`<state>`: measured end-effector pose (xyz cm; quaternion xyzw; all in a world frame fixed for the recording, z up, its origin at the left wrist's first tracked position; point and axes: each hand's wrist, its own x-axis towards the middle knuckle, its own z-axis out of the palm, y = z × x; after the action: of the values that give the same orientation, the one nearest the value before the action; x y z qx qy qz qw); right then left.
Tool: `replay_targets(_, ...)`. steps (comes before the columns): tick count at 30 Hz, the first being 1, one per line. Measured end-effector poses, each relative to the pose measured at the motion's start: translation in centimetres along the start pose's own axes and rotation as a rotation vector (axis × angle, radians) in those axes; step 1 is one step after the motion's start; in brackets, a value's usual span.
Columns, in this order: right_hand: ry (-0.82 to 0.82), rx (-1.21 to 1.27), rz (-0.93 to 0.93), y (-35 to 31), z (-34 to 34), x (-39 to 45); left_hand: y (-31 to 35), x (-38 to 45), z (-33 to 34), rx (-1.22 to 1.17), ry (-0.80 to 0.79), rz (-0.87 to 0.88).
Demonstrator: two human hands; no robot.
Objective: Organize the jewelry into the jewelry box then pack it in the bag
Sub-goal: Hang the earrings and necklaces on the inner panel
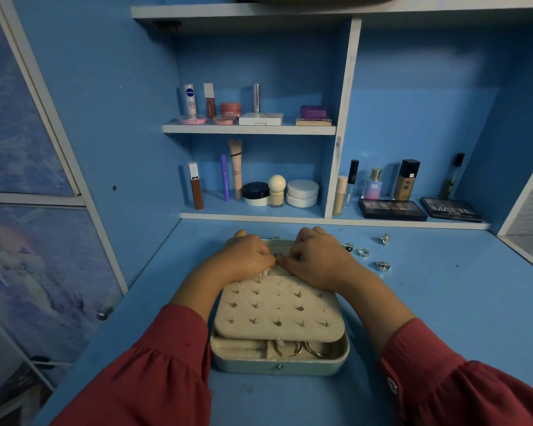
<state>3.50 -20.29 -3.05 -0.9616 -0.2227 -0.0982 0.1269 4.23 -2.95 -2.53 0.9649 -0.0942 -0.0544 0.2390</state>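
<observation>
Jewelry box (279, 362) is seen open on the blue desk (443, 302), just in front of the person, in the only view, from the head. A beige earring pad (277, 309) with many studs is laid over its near half, and some hoops (305, 348) are kept in the front compartment.

Both hands are placed over the far part of the box. The fingers of the left hand (246, 256) and of the right hand (317, 256) are curled and meet at a small metal piece (278, 256), which seems to be pinched between them. It is probably being fitted into a slot.

To do this step well, the piece should be held by the fingertips only and pressed gently, and the pad should not be pushed, so that the studs are not shaken loose.

Four rings (363, 253) are left on the desk, to the right of the box, apart from one another.

What the small piece is cannot be told, because the fingers cover it. The far part of the box is hidden too. No bag is seen.
</observation>
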Motion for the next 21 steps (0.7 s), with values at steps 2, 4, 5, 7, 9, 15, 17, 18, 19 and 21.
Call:
replay_targets(2, 0.016, -0.005, 0.002, 0.0, -0.1, -0.1, 0.2, -0.3, -0.2, 0.008, 0.015, 0.024)
replay_targets(4, 0.021, 0.006, 0.015, 0.2, -0.3, -0.1, 0.3, -0.5, -0.4, 0.004, 0.032, 0.057)
replay_targets(5, 0.011, 0.006, 0.022, 0.3, -0.4, -0.1, 0.4, -0.7, -0.5, 0.001, 0.036, 0.068)
replay_targets(7, -0.023, 0.01, 0.037, 0.8, -0.7, -0.2, 0.4, -0.8, -0.5, 0.001, 0.041, 0.081)
replay_targets(9, -0.059, 0.046, 0.059, 1.4, -1.1, -0.4, 0.4, -0.7, -0.3, 0.002, 0.049, 0.084)
replay_targets(15, -0.055, 0.058, 0.067, 2.2, -1.5, -0.7, 0.3, -0.3, 0.1, -0.028, 0.073, 0.053)
replay_targets(17, -0.028, 0.033, 0.077, 2.2, -1.3, -0.6, 0.5, -0.3, 0.3, -0.043, 0.111, 0.037)
replay_targets(18, -0.018, 0.032, 0.082, 2.2, -1.2, -0.6, 0.5, -0.2, 0.4, -0.077, 0.141, 0.032)
replay_targets(19, -0.016, 0.038, 0.087, 2.4, -1.3, -0.5, 0.5, -0.1, 0.4, -0.123, 0.174, 0.03)
replay_targets(21, -0.029, 0.069, 0.102, 2.7, -1.4, -0.6, 0.4, 0.0, 0.5, -0.209, 0.231, 0.033)
